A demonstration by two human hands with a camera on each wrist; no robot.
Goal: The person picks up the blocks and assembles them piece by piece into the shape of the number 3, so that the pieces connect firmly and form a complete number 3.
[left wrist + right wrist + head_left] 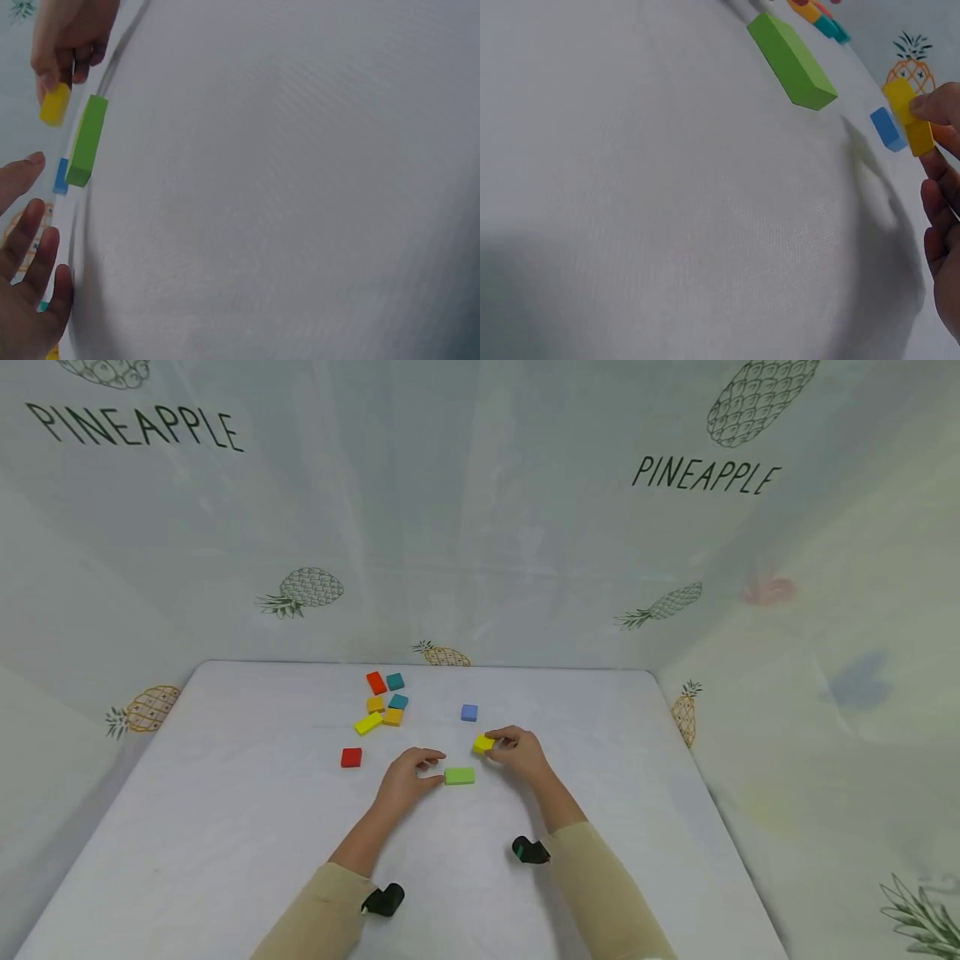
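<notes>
My right hand [517, 753] pinches a yellow block [483, 744] between thumb and fingers; the right wrist view shows the thumb lying on the yellow block [909, 116]. Just below and left of it, a long light-green block [460, 776] lies on the white table. My left hand [408, 781] is by the green block's left end, thumb tip close to it and fingers spread, holding nothing. In the left wrist view a gap shows between the left hand [30, 277] and the green block [88, 141]. Behind the yellow block sits a small blue block [469, 712].
A loose group of several blocks stands back left on the table [247, 827], among them an orange-red block [377, 682], a teal block [395, 681] and a long yellow block [368, 723]. Nearer me lies a red block [351, 757]. A pineapple-printed cloth [480, 527] hangs behind.
</notes>
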